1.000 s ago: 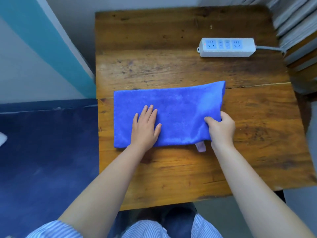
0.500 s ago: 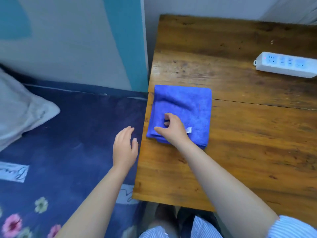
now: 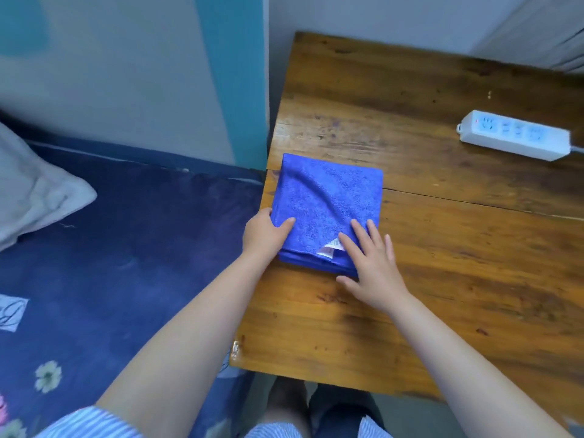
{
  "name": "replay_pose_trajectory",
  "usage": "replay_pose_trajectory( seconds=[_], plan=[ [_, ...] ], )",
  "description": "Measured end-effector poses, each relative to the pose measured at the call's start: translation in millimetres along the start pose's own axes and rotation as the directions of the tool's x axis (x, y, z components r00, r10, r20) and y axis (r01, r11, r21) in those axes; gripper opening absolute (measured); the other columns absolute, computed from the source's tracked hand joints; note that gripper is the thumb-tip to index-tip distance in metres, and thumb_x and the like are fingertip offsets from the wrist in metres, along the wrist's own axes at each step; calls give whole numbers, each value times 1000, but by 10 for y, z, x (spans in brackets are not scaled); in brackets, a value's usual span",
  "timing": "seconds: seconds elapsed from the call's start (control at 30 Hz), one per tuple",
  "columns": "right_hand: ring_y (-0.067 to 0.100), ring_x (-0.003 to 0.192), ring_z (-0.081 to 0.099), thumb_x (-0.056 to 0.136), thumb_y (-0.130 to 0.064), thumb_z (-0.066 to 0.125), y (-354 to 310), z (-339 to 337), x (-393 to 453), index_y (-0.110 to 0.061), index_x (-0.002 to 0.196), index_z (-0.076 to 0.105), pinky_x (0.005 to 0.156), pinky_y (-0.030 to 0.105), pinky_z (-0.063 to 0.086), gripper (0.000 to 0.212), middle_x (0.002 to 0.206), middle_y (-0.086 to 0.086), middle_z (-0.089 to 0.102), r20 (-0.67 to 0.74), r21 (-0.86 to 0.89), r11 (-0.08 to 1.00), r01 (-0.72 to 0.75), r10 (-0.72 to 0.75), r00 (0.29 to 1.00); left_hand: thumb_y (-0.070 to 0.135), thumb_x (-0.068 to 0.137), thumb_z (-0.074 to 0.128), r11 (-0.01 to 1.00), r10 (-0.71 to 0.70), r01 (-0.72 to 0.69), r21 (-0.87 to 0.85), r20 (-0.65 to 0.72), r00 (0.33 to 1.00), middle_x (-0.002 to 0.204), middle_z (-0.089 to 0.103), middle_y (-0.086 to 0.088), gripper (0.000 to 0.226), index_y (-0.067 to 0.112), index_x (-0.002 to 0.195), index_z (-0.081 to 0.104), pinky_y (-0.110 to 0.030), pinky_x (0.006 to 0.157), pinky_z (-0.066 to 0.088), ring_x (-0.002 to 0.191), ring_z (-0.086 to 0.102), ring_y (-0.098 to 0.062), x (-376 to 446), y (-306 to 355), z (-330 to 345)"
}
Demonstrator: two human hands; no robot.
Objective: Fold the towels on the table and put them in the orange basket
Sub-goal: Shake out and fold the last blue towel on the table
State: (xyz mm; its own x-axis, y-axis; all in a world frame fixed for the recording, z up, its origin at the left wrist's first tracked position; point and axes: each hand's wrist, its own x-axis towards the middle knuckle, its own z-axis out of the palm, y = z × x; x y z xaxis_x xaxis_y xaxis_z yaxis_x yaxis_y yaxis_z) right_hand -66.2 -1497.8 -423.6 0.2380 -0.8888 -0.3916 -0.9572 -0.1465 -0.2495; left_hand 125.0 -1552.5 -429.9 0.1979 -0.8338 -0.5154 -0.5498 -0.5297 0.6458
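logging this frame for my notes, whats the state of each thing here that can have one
blue microfibre towel: folded into a square, lying flat at the table's left edge
left hand: grips the towel's left edge, thumb on top
right hand: fingers straight, resting on the towel's near right corner
white power strip: lying on the wooden table, sockets empty

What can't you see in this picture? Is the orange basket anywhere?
Head view, the only one:
- Orange basket: nowhere in the frame, so its place cannot be told.
- Left hand: its fingers go under the towel edge, hidden by the cloth.
- Towel tag: print too small to read, partly covered by the right hand.
- Power strip: its cord is cut off by the right edge.
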Motion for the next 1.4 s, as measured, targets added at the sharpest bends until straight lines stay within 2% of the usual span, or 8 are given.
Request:
replay_pose_trajectory(
  seconds=[0.23, 0.4, 0.57, 0.77, 0.93, 1.07, 1.27, 1.4],
  plan=[
    [21, 143, -9, 84, -30, 61, 67, 82, -103, -15, 145, 13, 116, 37, 1, 79, 155, 3, -4, -71, 297, 951, -88, 114, 991, 15, 86, 57, 954, 281, -271, -128, 63, 958, 70, 39, 3, 34, 17, 60, 34, -26, 60, 25, 73, 40, -20, -171, 506, 98],
    [23, 144, 3, 80, -20, 67, 358, 26, -296, -9, 143, 17, 115, 40, 12, 82, 155, 8, 8, -115, 369, 914, -166, 222, 968, 9, 85, 59, 801, 307, -51, -596, 337, 890, 98, 49, -9, 9, 13, 81, 53, -33, 86, 39, 91, 47, -19, -303, 934, 304],
    [22, 144, 3, 78, -25, 69, 525, -30, -318, -6, 143, 14, 116, 36, 13, 87, 155, 9, 7, -91, 323, 931, -169, 209, 974, 2, 90, 49, 648, 278, 79, -758, 333, 901, 80, 63, 4, 19, 17, 83, 58, -18, 67, 51, 71, 63, -6, -327, 862, 408],
    [19, 143, -9, 80, -38, 63, 384, -23, -108, -18, 145, 8, 115, 36, -5, 88, 156, 3, -4, -10, 113, 993, 46, -45, 999, 14, 89, 52, 928, -59, 103, -358, 132, 990, 74, 53, 1, 19, 14, 71, 46, -18, 54, 39, 66, 49, -14, -215, 191, 231],
    [27, 144, -5, 83, -28, 57, 292, -9, -31, -16, 145, 17, 116, 41, -4, 74, 156, 6, -2, 23, -48, 994, 100, -99, 995, 26, 88, 54, 998, -68, 69, -11, 47, 997, 67, 44, 7, 25, 15, 68, 45, -26, 54, 32, 75, 44, -20, -93, 20, 171],
    [34, 142, -3, 84, -28, 57, 301, 1, -69, -12, 142, 25, 115, 45, -3, 68, 155, 10, 3, 29, -58, 989, 133, -131, 991, 26, 89, 54, 997, -28, 23, 70, 73, 997, 64, 43, 7, 16, 11, 84, 50, -27, 66, 34, 77, 46, -20, -81, -11, 165],
    [25, 144, -6, 91, -44, 42, 450, -74, -53, -19, 144, 19, 116, 39, -5, 63, 156, 4, -4, 140, -81, 972, 219, -207, 968, 36, 86, 57, 994, -25, 25, -105, 1, 1000, 77, 50, 11, 30, 13, 104, 53, -15, 53, 33, 75, 48, -12, 139, 341, 204],
    [35, 135, 32, 90, -20, 51, 542, -339, 38, -2, 127, 50, 111, 47, 20, 41, 144, 19, 35, -16, 6, 966, 259, -259, 966, 25, 86, 59, 979, -41, 24, -201, -80, 996, 113, 60, -4, 39, 6, 119, 51, -22, 74, 43, 101, 58, -21, 398, 632, 280]
  ],
)
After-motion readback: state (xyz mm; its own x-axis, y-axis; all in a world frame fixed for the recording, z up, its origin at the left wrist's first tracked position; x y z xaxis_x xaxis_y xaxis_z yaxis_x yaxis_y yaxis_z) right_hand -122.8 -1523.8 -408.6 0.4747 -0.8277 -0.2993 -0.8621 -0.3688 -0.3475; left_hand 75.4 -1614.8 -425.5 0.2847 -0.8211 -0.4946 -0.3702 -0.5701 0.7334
